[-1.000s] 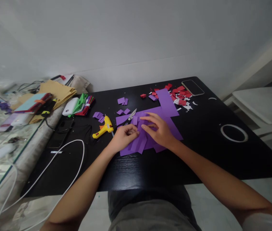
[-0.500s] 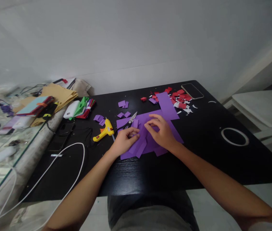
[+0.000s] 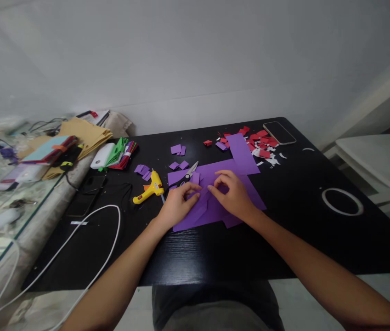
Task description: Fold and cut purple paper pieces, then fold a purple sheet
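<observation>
My left hand (image 3: 180,201) is curled over the purple paper, thumb and index finger closing on a purple paper piece (image 3: 200,210). Facing it, my right hand (image 3: 233,191) has its thumb and index bent together at that piece's other side; the exact contact is hard to see against the same colour. Beneath both hands lies a larger purple sheet (image 3: 253,195), with smaller purple strips on it. Scissors (image 3: 189,172) rest, blades pointing away, just beyond my left hand. To the left of that hand lies a yellow glue gun (image 3: 151,187).
Small purple cut pieces (image 3: 177,149) lie farther back. Red and white paper scraps (image 3: 263,146) are heaped near a phone (image 3: 279,132). A white ring (image 3: 342,201) lies at right. A white cable (image 3: 115,239) loops at left, near coloured folded bundles (image 3: 122,154).
The loose purple strip ends below my hands have shifted, and the piece between my hands has changed angle. My right fingers have curled in more. The camera view has shifted slightly.
</observation>
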The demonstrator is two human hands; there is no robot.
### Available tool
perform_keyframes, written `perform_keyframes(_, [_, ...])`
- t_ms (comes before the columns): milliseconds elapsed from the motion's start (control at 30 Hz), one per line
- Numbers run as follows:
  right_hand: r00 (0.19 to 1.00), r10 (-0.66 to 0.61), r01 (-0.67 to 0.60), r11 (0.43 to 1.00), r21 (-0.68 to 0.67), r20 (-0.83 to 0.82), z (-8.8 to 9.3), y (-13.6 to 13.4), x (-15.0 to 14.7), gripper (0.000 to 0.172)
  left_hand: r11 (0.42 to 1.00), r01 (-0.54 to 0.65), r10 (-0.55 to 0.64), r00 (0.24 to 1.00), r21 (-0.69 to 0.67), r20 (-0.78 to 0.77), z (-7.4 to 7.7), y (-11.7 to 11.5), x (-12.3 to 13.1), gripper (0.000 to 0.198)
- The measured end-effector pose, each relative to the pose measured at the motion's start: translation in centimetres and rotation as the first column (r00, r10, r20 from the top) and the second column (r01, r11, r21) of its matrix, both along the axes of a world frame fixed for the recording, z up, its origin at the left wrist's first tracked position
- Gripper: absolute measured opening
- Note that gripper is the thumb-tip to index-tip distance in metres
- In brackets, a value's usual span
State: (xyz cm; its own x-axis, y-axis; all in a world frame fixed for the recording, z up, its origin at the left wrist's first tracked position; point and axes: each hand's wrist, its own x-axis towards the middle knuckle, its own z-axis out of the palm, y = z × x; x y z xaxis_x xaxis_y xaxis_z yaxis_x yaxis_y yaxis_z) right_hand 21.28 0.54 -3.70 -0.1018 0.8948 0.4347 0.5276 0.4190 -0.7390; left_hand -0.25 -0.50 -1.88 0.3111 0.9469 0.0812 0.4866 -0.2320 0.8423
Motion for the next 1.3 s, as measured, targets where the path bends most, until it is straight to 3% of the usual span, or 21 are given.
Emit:
perform_keyframes(100, [0.999,-0.012,0.009,0.998,-0.056,-0.05,-0.3,0.0,-0.2,0.016,0.999,-0.015,0.016,0.999,0.031,-0.032,0.2,0.0,-0.1,0.024])
perform_keyframes(200, [0.996,-0.006,0.003,0.999,-0.04,-0.084,-0.2,0.1,-0.3,0.003,0.998,-0.022,0.026,0.998,0.059,-0.059,0.3,0.0,-0.1,0.023])
perform_keyframes(433, [0.997,0.046,-0.05,0.996,0.067,0.065,-0.2,0.0,-0.3,0.028,0.998,-0.01,0.015,0.997,0.063,-0.073,-0.1,0.3,-0.3,0.022])
perform_keyframes(833, [0.986,0.007,-0.018,0.998,0.061,0.166,-1.2,0.1,-0.3,0.017,0.997,-0.008,0.015,0.996,0.075,-0.09,0.0,0.4,-0.4,0.022])
perform_keyframes(1000, [0.994,-0.026,0.018,0.997,0.069,0.108,-0.7,-0.1,-0.4,0.024,0.996,-0.013,0.021,0.996,0.093,-0.091,-0.1,0.5,-0.5,0.022])
perform_keyframes(1133, [0.989,-0.053,0.037,0.993,-0.116,-0.14,-0.2,0.3,-0.4,0.031,0.991,-0.009,0.02,0.996,0.133,-0.082,-0.1,0.5,-0.5,0.021])
perform_keyframes(1300, [0.892,-0.137,-0.067,0.902,-0.426,-0.431,0.2,0.8,-0.5,0.027,0.986,-0.01,0.022,0.997,0.165,-0.073,0.1,0.5,-0.4,0.021])
